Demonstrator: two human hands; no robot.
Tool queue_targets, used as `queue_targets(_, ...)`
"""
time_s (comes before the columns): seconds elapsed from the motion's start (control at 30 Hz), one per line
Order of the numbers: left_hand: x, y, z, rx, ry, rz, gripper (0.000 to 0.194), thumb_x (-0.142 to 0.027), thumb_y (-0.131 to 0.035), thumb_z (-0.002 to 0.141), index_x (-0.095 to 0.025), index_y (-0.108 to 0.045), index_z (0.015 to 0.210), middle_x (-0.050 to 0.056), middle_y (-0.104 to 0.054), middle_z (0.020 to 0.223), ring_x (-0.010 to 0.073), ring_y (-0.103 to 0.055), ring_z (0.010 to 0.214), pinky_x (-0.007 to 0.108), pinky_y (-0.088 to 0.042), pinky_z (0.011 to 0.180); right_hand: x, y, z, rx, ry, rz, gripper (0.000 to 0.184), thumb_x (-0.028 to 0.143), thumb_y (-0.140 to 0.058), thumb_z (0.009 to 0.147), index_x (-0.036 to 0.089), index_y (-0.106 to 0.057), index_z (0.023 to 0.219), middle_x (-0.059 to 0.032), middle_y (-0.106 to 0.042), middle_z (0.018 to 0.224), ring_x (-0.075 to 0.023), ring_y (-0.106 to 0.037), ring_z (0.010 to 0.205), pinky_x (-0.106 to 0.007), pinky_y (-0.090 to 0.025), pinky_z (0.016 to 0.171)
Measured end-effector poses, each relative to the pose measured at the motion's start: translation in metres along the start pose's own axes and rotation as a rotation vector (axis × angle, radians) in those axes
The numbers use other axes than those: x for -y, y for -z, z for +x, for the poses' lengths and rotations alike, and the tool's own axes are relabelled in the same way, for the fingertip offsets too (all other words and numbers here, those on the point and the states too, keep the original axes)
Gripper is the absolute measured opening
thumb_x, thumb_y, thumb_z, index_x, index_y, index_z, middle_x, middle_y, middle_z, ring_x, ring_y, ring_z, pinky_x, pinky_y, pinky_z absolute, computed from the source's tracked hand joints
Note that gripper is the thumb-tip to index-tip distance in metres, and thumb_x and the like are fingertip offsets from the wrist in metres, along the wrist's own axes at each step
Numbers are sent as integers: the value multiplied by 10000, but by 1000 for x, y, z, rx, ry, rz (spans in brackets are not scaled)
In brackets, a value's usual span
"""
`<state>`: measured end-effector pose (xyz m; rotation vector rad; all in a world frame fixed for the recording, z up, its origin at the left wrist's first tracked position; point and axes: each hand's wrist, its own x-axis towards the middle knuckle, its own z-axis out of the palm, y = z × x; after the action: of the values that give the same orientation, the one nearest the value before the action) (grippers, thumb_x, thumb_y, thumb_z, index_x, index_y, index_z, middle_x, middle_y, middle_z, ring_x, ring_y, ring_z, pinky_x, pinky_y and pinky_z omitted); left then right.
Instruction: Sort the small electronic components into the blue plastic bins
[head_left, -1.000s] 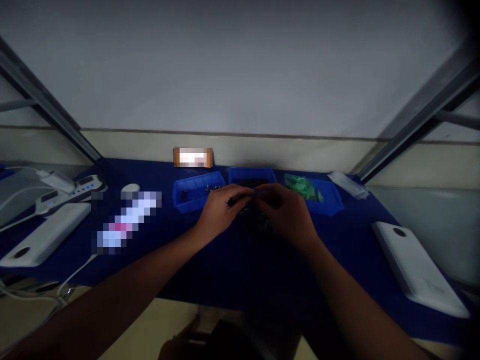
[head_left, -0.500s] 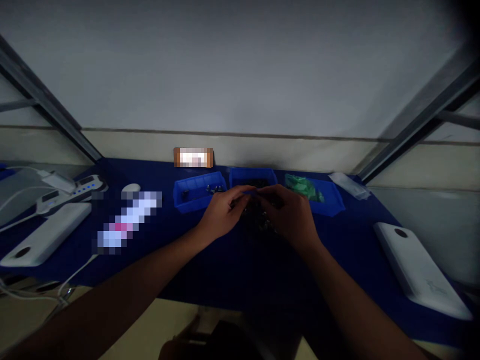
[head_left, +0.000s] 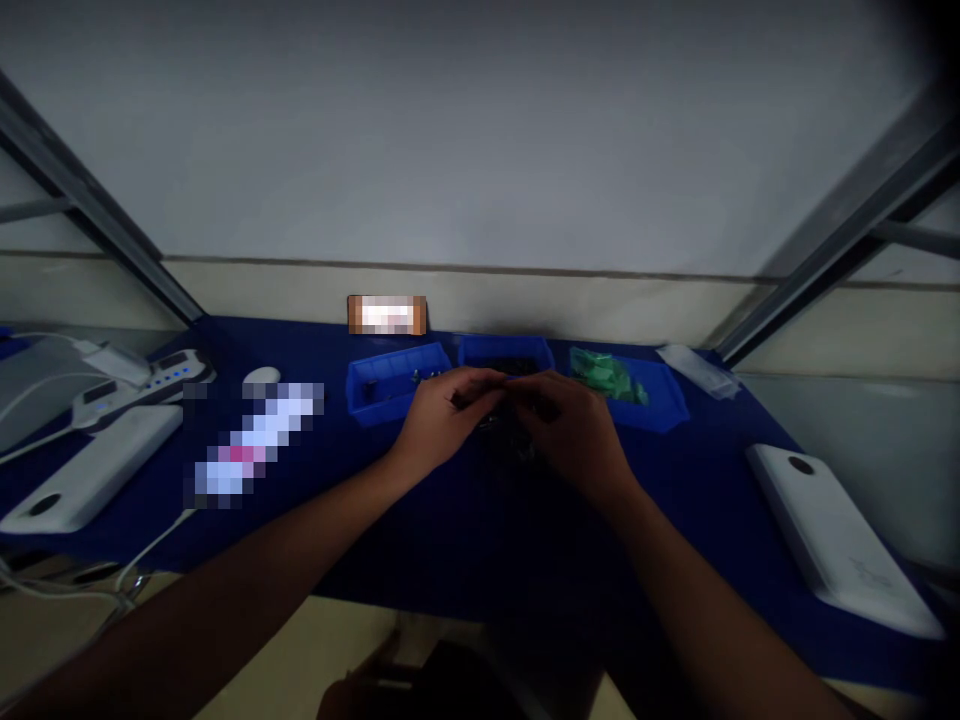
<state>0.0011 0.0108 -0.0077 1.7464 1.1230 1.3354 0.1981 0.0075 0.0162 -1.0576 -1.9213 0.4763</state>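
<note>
My left hand (head_left: 442,410) and my right hand (head_left: 577,420) meet fingertip to fingertip over the middle of the table. Both are closed in a pinch, and whatever sits between the fingers is too small and dark to make out. Below them lies a dark heap of small parts (head_left: 517,443) with a few shiny spots. A blue bin (head_left: 506,347) with dark contents stands just behind the hands. To the left, another blue bin (head_left: 390,372) holds a few small metallic pieces, partly covered by my left hand.
Right of the hands, a blue bin (head_left: 667,400) carries a green plastic bag (head_left: 607,376). A clear bag (head_left: 701,372) lies beyond it. White flat devices (head_left: 840,540) lie at both sides. A power strip (head_left: 150,385), cables and a blurred-out screen (head_left: 259,445) are on the left.
Both hands have shifted slightly and drawn a little closer together, fingertips still meeting. The bins and other things stay where they were.
</note>
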Motion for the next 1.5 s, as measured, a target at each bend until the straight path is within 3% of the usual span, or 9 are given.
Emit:
queue_targets(0.13, 2, -1, 1, -9, 40, -77, 148, -307, -763, 925, -211, -739, 1036, 44, -813, 996, 207, -787, 914, 344, -634, 824, 4, 2, 0, -44, 16, -30, 226, 153, -632, 949, 252, -790, 1076, -35, -779, 1045, -197, -726, 900, -322, -572, 827)
queue_targets(0.3, 0, -1, 1, -8, 8, 53, 121, -281, -780, 907, -221, -758, 1010, 36, -802, 984, 188, -768, 873, 320, -613, 784, 6, 5, -1, -155, 63, -71, 206, 183, -614, 991, 238, -767, 1118, -67, -761, 1138, -220, -722, 975, -360, -575, 882)
queue_targets(0.53, -5, -1, 0, -29, 36, -20, 194, -369, -770, 927, -211, -733, 1034, 40, -801, 948, 194, -765, 870, 299, -584, 769, -4, 0, 0, -38, 75, -101, 205, 143, -681, 929, 239, -793, 1071, -41, -791, 1008, -230, -724, 960, -355, -556, 879)
queue_targets(0.67, -8, -2, 0, -48, 40, -48, 227, -382, -771, 928, -216, -702, 1066, 41, -810, 980, 208, -778, 924, 303, -582, 808, -5, -3, 0, 0, -14, -43, 319, 125, -686, 895, 243, -765, 1180, -25, -797, 1020, -209, -733, 907, -329, -558, 850)
queue_targets(0.8, -10, -2, 0, -46, 30, -73, 340, -373, -763, 938, -229, -658, 1228, 47, -806, 1050, 206, -773, 977, 305, -585, 855, -2, -3, -1, 24, -13, -31, 444, 129, -665, 898, 257, -708, 1321, -19, -780, 984, -196, -714, 838, -316, -550, 800)
queue_targets(1.0, -10, -1, -3, 26, 17, 74, 332, -387, -641, 1026, -244, -706, 1318, 32, -803, 942, 185, -756, 809, 289, -575, 707, 0, 2, 0, -100, -12, -71, 209, 163, -687, 902, 229, -773, 1080, -41, -785, 999, -207, -720, 856, -328, -552, 817)
queue_targets(1.2, -8, -1, -2, 59, -28, 48, 272, -369, -673, 1008, -264, -773, 1239, 40, -802, 1197, 218, -769, 1056, 338, -602, 909, -2, -1, 1, -79, 0, -46, 126, 144, -733, 872, 221, -764, 967, -22, -768, 925, -189, -710, 834, -304, -548, 800)
queue_targets(1.37, -5, -1, 0, 0, 6, 11, 213, -341, -724, 969, -244, -768, 1153, 48, -812, 1094, 213, -775, 982, 334, -595, 866, -5, -3, 1, -1, 36, -38, 250, 84, -725, 843, 236, -771, 1036, -19, -766, 985, -194, -716, 882, -309, -552, 822)
queue_targets(1.5, -1, -3, 0, -35, 43, -93, 162, -307, -767, 924, -213, -643, 972, 43, -788, 999, 204, -762, 934, 326, -581, 827, -3, 0, 0, -65, 63, -40, 233, 96, -649, 921, 237, -763, 1067, -34, -763, 1023, -207, -719, 936, -329, -562, 849)
